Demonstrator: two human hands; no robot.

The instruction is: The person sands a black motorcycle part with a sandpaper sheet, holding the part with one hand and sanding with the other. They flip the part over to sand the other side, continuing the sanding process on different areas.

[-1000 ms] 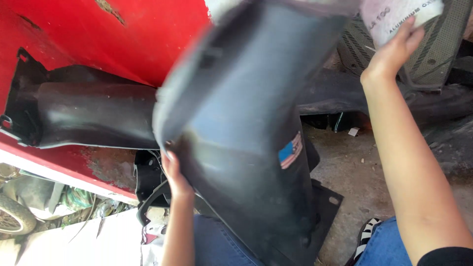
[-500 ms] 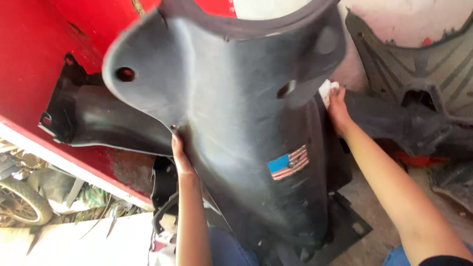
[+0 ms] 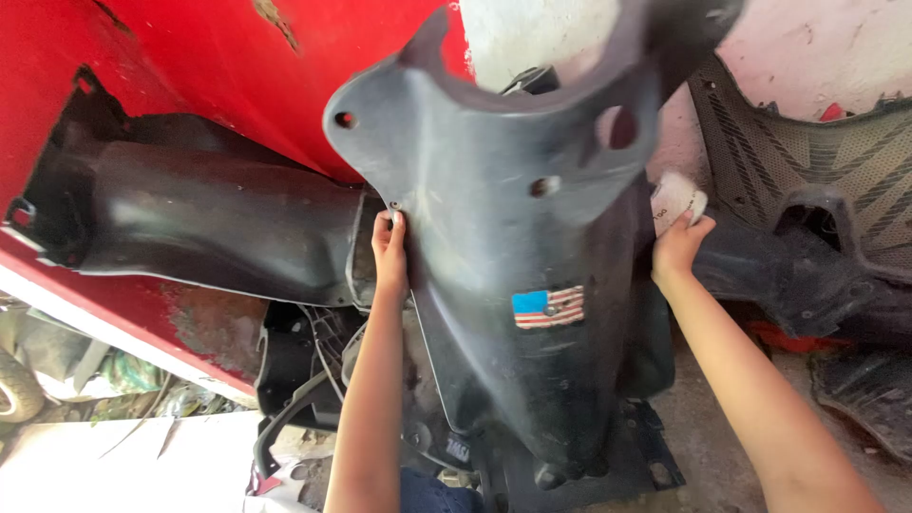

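A large dark grey plastic scooter panel (image 3: 513, 285) stands upright in front of me, with several round holes near its top and a small flag sticker low on its face. My left hand (image 3: 389, 242) grips its left edge. My right hand (image 3: 679, 242) presses against its right edge and holds a small white rag (image 3: 676, 198) between fingers and panel.
A red body shell (image 3: 190, 85) with a black inner liner (image 3: 209, 228) lies to the left. Black ribbed floor panels (image 3: 807, 190) lean on a white wall at right. More black parts (image 3: 304, 370) sit below, on dirty concrete floor (image 3: 722, 427).
The panel has been lowered and turned upright, its top now nearer me. My right hand came down from above with the white rag to the panel's right edge.
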